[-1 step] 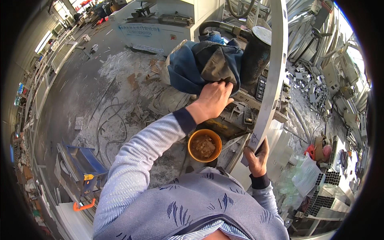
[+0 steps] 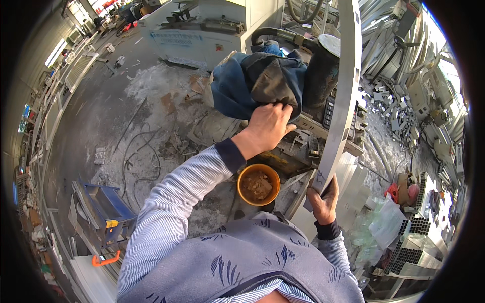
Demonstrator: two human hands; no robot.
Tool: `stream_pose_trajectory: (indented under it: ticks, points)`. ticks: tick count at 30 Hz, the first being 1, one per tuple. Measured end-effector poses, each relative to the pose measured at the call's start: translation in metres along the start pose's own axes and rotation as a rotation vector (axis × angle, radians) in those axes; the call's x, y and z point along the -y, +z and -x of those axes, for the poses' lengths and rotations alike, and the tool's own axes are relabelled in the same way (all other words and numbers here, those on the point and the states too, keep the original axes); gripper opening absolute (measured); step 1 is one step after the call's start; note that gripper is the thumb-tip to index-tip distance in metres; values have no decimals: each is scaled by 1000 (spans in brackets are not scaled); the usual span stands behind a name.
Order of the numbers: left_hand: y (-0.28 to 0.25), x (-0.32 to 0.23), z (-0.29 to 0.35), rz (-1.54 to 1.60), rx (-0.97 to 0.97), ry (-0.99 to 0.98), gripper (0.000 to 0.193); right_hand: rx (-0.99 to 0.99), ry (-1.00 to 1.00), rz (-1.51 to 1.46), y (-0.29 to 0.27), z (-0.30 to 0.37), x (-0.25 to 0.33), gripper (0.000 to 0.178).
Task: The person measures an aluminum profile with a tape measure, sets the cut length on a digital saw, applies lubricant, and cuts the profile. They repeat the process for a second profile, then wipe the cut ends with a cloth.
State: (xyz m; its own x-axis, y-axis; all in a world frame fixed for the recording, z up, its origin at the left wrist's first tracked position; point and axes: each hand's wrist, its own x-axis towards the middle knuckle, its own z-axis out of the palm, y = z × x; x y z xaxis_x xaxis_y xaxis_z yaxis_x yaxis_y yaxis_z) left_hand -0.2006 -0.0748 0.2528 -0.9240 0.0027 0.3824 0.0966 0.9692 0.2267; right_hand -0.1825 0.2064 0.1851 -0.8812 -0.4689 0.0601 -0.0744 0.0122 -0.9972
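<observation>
My left hand (image 2: pixel 269 126) is closed on the lower edge of a bunched blue and dark grey cloth (image 2: pixel 275 81). What lies beneath the cloth is hidden. Between the thumb and fingers of my right hand (image 2: pixel 324 202) is the near end of a long, pale metal profile (image 2: pixel 339 116), which runs away from me past the machine. A black cylinder (image 2: pixel 323 65) with a light top stands just right of the cloth. Close by, a small keypad (image 2: pixel 329 112) sits beside the profile. Below my left wrist is an orange-yellow bucket (image 2: pixel 239 186) containing brownish lumps.
Cut metal pieces (image 2: pixel 394 108) lie heaped at the right, with long profiles stacked behind. Bundled square tubes (image 2: pixel 411 245) stand lower right. A blue metal stand (image 2: pixel 108 202) is at the left, near a loose cable (image 2: pixel 157 164) on the dusty floor. A white cabinet (image 2: pixel 202 45) stands behind.
My left hand and the cloth have shifted very slightly to the left. The metal profile has also moved a little left, with my right hand still holding it.
</observation>
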Motion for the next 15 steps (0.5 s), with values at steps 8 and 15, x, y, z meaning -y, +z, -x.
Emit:
stream_pose_trajectory:
  ticks: [8,15]
  points:
    - [-27,14,24,-96,-542,30,31,16,-116,272,-11,6,5,51]
    - [-5,135,22,212,-680,-712,56,-160,-287,400,-33,19,-28,66]
